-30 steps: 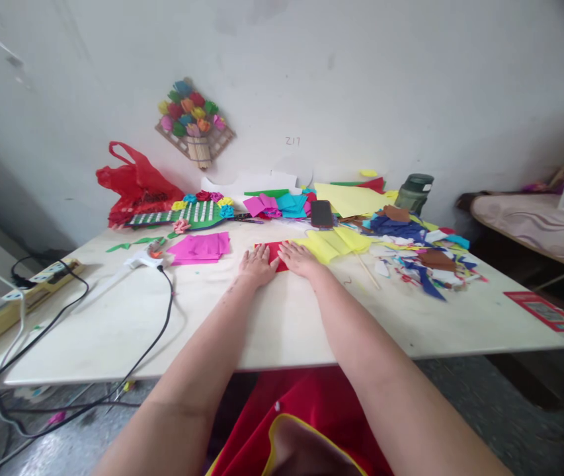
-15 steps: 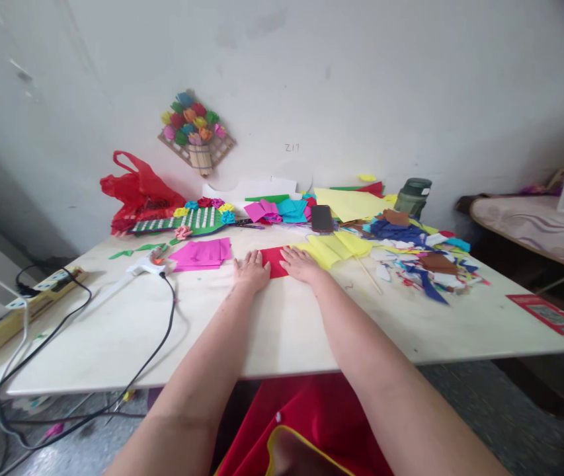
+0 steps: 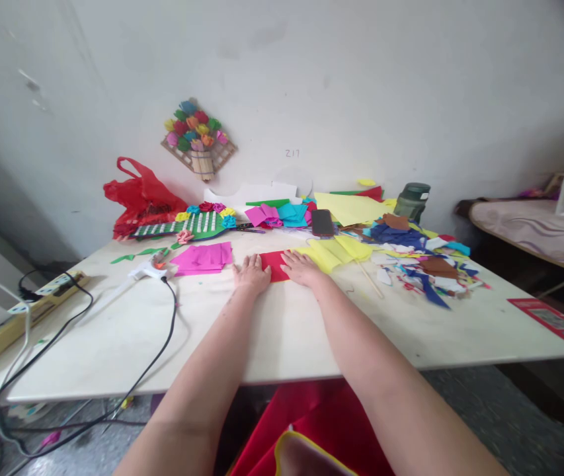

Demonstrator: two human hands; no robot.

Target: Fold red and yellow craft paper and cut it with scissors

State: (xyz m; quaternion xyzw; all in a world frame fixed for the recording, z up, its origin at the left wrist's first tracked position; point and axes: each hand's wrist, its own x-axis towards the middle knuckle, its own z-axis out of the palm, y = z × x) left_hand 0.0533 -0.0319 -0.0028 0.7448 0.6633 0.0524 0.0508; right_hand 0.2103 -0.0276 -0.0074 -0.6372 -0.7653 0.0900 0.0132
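Note:
A piece of red paper [image 3: 276,266] lies flat on the white table [image 3: 291,330], between my two hands. My left hand [image 3: 252,274] rests palm down on its left edge, fingers stretched out. On the right edge lies my right hand [image 3: 301,268], also flat with the fingers spread. Parts of the paper are hidden under both hands. Left of my left hand are magenta paper pieces [image 3: 202,258]. Yellow crepe paper [image 3: 334,252] lies just beyond my right hand, with a thin wooden stick [image 3: 369,279] beside it.
A white glue gun [image 3: 150,266] with a black cord lies left, near a power strip [image 3: 53,301]. Behind are a red plastic bag [image 3: 145,195], a green flower-trimmed craft [image 3: 197,226], a phone [image 3: 322,223] and a bottle [image 3: 412,201]. Paper scraps [image 3: 435,268] are heaped on the right.
Both hands stay flat on the red paper in nearly the same place. The whole view has shifted slightly, with things appearing a little lower.

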